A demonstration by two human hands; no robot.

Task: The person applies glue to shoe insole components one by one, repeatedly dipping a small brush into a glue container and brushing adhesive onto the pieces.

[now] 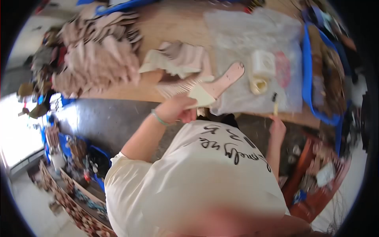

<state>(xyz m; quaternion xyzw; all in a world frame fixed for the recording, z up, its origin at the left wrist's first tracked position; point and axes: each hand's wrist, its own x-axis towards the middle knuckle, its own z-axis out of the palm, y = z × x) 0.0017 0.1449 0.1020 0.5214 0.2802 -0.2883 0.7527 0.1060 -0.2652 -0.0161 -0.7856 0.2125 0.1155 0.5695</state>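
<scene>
My left hand [179, 110], with a green band at the wrist, is closed on a flat shoe piece. The pale green end of this shoe piece [227, 81] lies at my fingers. Its pink, rounded strip points up and right over the plastic sheet. My right hand [277, 128], blurred, is closed round the light handle of a small brush [275, 103] with a dark tip, at the table's front edge. Behind my left hand lies a fanned pile of cream and pink pieces [179, 57]. Near the brush stand a white container [263, 64] and a yellowish, open-topped cup [259, 85].
A large heap of pink pieces [98, 63] covers the table's left side. Clear plastic sheeting [233, 35] lies on the right, with a pink patch [282, 69] on it. A blue basket [307, 85] holds brown pieces. Laden racks [71, 193] stand lower left, a red-brown frame [302, 166] lower right.
</scene>
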